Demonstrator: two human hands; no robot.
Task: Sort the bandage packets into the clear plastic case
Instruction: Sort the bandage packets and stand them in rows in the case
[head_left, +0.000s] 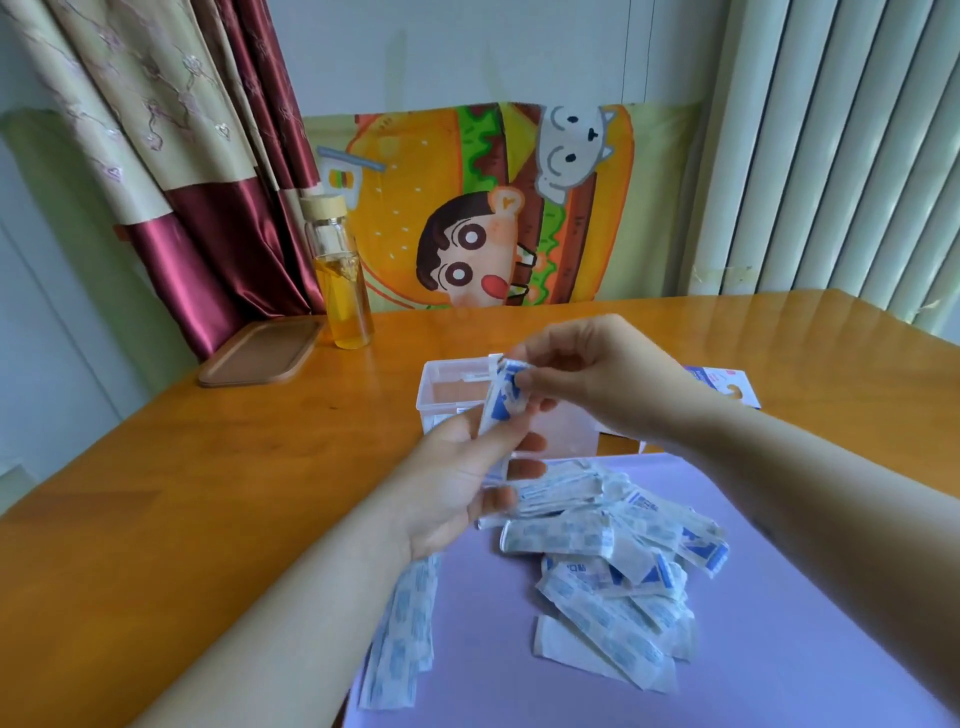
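Far to the left of my grip, a brown tray (260, 353) lies on the table (182, 493), a glass bottle (345, 291) just beside it. Under my left wrist a strip of packets (402, 623) lies at the edge of the purple mat (779, 597). My left hand (457, 478) curls round a small stack of bandage packets (498, 405), held upright. My right hand (587, 358) pinches the stack's top end. Just behind the grip stands the clear plastic case (452, 384). Below the grip and to its right, a loose pile of packets (613, 561) covers the mat. Beyond my right wrist lies a white-and-blue box (727, 384).
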